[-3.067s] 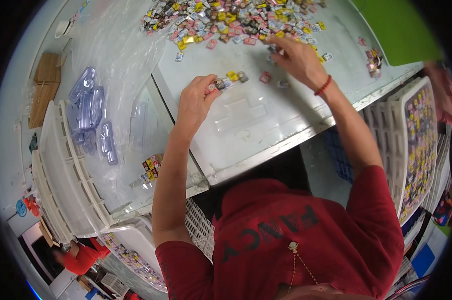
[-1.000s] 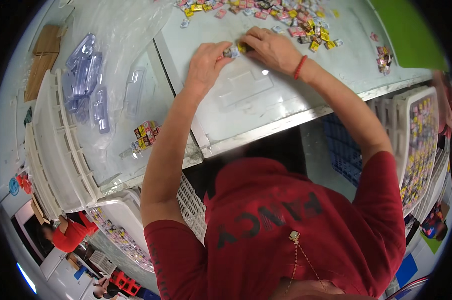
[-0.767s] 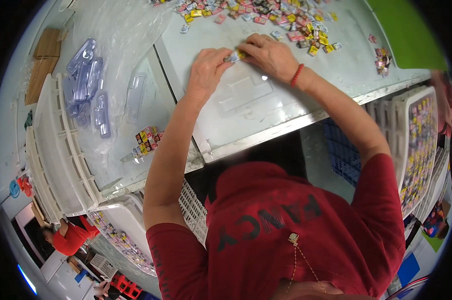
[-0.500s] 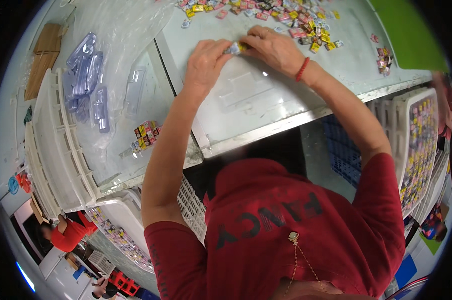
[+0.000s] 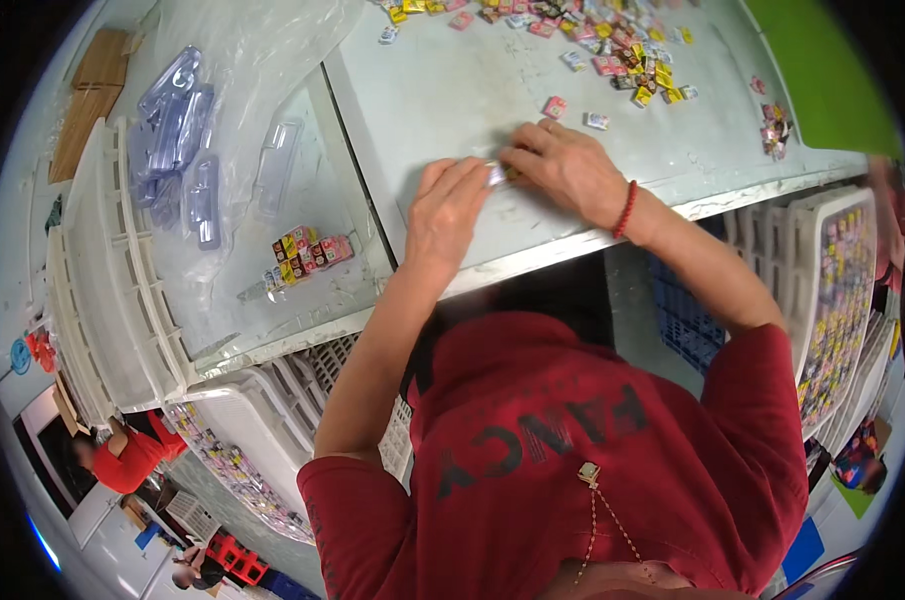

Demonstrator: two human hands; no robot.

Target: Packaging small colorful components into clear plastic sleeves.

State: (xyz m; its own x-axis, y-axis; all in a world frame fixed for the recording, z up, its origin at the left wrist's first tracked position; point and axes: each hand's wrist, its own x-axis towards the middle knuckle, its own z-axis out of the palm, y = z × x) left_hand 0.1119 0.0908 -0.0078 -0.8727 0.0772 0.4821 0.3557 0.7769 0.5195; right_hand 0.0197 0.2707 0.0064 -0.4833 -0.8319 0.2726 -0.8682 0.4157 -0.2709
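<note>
My left hand [image 5: 446, 215] is closed, its fingertips pressed on a small white-and-purple carton-shaped piece [image 5: 495, 174] at the near part of the table. Facing it, my right hand [image 5: 570, 172], with a red bead bracelet [image 5: 627, 208], has its fingers curled in a pinch. A bit of yellow shows at its fingertips, mostly hidden by the fingers. Just beyond the right hand lie a loose pink piece [image 5: 554, 107] and a white piece [image 5: 597, 121]. Farther off spreads a pile of small coloured pieces [image 5: 622, 65].
At left, clear plastic trays [image 5: 177, 135] lie stacked on plastic film. Nearer, a clear tray holds grouped pieces [image 5: 307, 255]. A green sheet [image 5: 822, 75] borders the table at right. Crates of pieces [image 5: 834, 300] stand below the table edge. Another person in red [image 5: 132, 455] is far left.
Both hands have come nearer the table's front edge, and my left hand has shifted right. The pink and white pieces beyond my right hand are now uncovered. The clear tray between my forearms no longer shows plainly.
</note>
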